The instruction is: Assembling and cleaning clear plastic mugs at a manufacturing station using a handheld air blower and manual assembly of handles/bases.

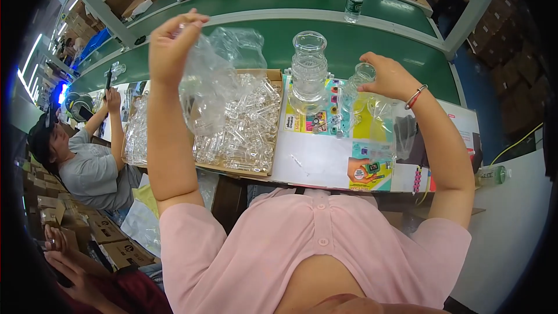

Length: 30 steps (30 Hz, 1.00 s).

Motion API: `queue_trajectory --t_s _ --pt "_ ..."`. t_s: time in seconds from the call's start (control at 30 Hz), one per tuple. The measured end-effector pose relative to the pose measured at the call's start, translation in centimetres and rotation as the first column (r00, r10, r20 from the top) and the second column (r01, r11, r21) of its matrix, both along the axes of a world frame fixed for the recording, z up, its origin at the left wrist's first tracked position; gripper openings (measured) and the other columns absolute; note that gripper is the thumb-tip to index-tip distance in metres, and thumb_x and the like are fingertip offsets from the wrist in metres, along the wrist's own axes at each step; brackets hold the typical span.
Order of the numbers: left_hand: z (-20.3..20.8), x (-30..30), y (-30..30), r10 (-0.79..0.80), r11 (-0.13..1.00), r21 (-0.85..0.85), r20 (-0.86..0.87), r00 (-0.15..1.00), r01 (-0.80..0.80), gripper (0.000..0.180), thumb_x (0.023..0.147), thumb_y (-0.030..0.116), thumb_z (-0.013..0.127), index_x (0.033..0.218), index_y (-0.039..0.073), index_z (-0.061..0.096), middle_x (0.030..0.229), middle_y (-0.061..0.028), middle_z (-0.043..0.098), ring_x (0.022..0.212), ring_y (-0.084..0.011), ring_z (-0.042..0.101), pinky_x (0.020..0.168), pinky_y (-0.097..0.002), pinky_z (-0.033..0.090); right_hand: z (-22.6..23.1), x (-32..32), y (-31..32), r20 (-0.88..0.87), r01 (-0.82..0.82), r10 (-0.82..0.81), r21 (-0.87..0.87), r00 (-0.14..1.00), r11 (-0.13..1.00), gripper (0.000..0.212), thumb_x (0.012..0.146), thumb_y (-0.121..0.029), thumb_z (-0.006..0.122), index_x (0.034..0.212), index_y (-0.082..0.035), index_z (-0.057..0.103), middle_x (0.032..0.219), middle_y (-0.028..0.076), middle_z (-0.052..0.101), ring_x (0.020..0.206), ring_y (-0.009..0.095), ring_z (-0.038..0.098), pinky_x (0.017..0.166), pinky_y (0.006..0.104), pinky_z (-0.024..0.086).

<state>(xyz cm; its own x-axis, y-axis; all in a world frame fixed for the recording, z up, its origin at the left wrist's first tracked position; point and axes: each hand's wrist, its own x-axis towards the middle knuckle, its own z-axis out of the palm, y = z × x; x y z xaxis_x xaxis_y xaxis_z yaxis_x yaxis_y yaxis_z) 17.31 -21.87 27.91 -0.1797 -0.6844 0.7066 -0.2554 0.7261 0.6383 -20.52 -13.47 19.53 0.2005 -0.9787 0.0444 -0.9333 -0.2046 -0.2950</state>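
My left hand point(174, 49) is raised at the left with its fingers closed on a crumpled clear plastic bag point(203, 96), which hangs over a shallow cardboard box point(272, 157). Small clear plastic pieces point(250, 122) fill that box in a loose heap. At the right, my right hand point(395, 78) grips a clear round ribbed piece point(363, 74) between thumb and fingers; its exact kind is hard to make out. Below it, a transparent plastic bag point(383, 119) partly covers the printed board. Between my hands stands an upright stack of clear ring-shaped pieces point(309, 70).
A printed cardboard sheet point(314, 168) lies before me with one small clear piece point(300, 164) on it. On the green ledge behind stands a water bottle point(354, 0). Another bottle point(494, 175) lies at the right. A person point(96, 166) sits at the left, arms raised.
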Motion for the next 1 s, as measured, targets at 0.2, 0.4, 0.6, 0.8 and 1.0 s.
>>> queue_trajectory --t_s 0.2,0.4,0.6,0.8,1.0 --pt "-1.3 -1.9 0.3 -0.076 0.972 0.224 0.034 0.997 0.066 0.013 0.071 0.005 0.057 0.081 0.004 0.049 0.084 -0.0025 0.059 0.066 -0.0062 0.046 0.065 -0.0234 0.042 5.0 3.6 0.0 0.086 0.037 -0.014 -0.281 0.996 0.959 0.054 0.075 -0.038 0.066 0.114 -0.004 0.051 0.108 0.015 0.058 0.103 0.031 0.054 0.088 0.0361 0.042" --pt "-3.2 -4.7 1.0 -0.088 0.991 0.129 0.391 0.916 0.04 0.039 0.069 0.005 0.064 0.105 0.005 0.05 0.1 -0.0059 0.058 0.097 -0.0153 0.053 0.085 -0.0283 0.041 4.3 8.8 -2.2 0.129 -0.161 0.253 -0.488 0.959 0.858 0.059 0.07 -0.04 0.069 0.115 -0.006 0.052 0.107 0.014 0.059 0.097 0.029 0.056 0.086 0.0345 0.044" --pt "-6.4 -7.1 2.1 -0.229 0.944 0.323 0.49 0.841 0.069 0.069 0.062 0.014 0.076 0.122 0.008 0.043 0.117 -0.0116 0.054 0.109 -0.0243 0.051 0.089 -0.0325 0.04 7.4 8.4 -3.1 0.181 -0.14 0.237 -0.43 0.955 0.892 0.049 0.073 -0.034 0.066 0.112 -0.008 0.055 0.101 0.009 0.06 0.089 0.022 0.059 0.077 0.0298 0.046" --pt "-8.6 -8.2 1.1 -0.281 0.925 0.359 0.429 0.858 0.124 0.083 0.06 0.021 0.079 0.129 0.009 0.035 0.122 -0.0145 0.051 0.112 -0.0306 0.048 0.091 -0.0362 0.04 14.7 7.4 -1.2 0.546 0.023 0.315 -0.524 0.776 0.851 0.038 0.08 -0.022 0.064 0.108 0.001 0.054 0.096 0.006 0.06 0.087 0.012 0.056 0.078 0.0247 0.045" --pt "-7.4 -11.8 1.4 -0.285 0.946 0.29 0.54 0.792 0.143 0.048 0.065 0.021 0.074 0.107 0.008 0.056 0.111 -0.0135 0.058 0.102 -0.0294 0.055 0.085 -0.0345 0.044 16.4 4.8 0.8 0.737 0.081 0.43 -0.545 0.522 0.834 0.044 0.079 -0.023 0.065 0.112 0.003 0.05 0.094 0.008 0.06 0.085 0.014 0.057 0.078 0.0253 0.046"
